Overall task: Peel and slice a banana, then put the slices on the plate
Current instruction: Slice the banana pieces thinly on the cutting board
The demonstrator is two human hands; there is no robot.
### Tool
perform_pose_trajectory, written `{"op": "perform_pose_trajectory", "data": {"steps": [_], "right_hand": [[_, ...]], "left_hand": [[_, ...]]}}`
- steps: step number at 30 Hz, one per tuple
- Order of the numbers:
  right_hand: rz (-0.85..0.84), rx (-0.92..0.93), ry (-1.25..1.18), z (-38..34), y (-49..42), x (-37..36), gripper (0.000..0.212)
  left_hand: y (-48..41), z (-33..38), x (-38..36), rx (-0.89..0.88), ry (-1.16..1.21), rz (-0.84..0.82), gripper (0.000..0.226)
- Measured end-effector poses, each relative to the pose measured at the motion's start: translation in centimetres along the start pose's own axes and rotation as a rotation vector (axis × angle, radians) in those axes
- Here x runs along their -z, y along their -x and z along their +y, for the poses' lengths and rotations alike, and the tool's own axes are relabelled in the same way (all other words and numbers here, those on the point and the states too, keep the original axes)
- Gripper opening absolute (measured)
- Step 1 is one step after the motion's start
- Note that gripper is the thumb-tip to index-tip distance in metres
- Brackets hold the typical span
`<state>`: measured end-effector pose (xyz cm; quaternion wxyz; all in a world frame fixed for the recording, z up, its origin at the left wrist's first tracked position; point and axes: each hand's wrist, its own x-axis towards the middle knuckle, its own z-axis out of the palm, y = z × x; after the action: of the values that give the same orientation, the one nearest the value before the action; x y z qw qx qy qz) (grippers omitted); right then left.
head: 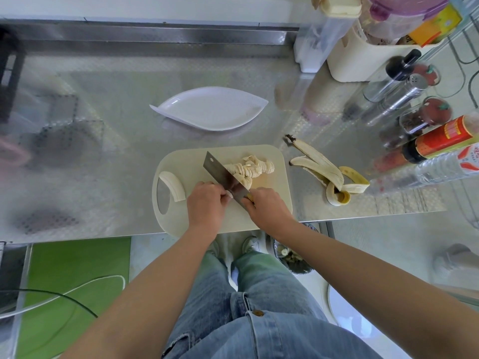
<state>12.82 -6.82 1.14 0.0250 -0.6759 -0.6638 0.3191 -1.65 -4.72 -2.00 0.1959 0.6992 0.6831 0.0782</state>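
Observation:
A cream cutting board (269,161) lies at the counter's front edge. My right hand (268,206) grips the handle of a cleaver (220,172), whose blade stands across the board. Beyond the blade lies a heap of banana slices (251,169). My left hand (206,204) pinches a small banana end (229,195) right against the blade. A peeled, curved banana piece (173,185) rests by the board's handle hole at the left. The white leaf-shaped plate (212,110) sits behind the board with nothing on it.
The banana peel (329,174) lies on the steel counter right of the board. Bottles, spice jars and a cream holder (363,60) crowd the right side. A bin (293,257) stands on the floor under the counter edge. A green mat (75,275) lies at the lower left.

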Motion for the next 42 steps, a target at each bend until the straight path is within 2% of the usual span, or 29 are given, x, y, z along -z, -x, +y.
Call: {"op": "perform_pose_trajectory", "data": {"steps": [7,28,35,42], "right_hand": [[0.069,0.046,-0.042,0.2,0.4,0.7,0.032],[-0.009,0.003,0.001,-0.2,0.0,0.1,0.029],[0.059,0.052,-0.03,-0.3,0.2,1.1,0.032],[0.027,0.064,-0.015,-0.6,0.3,1.3,0.033]], "left_hand": [[0.0,0.0,0.0,-0.016,-0.012,0.01,0.014],[0.0,-0.1,-0.1,-0.007,-0.024,0.007,0.016],[-0.1,0.0,0.1,-0.02,-0.033,0.012,0.014],[-0.1,0.0,0.1,-0.018,-0.043,0.013,0.015]]}}
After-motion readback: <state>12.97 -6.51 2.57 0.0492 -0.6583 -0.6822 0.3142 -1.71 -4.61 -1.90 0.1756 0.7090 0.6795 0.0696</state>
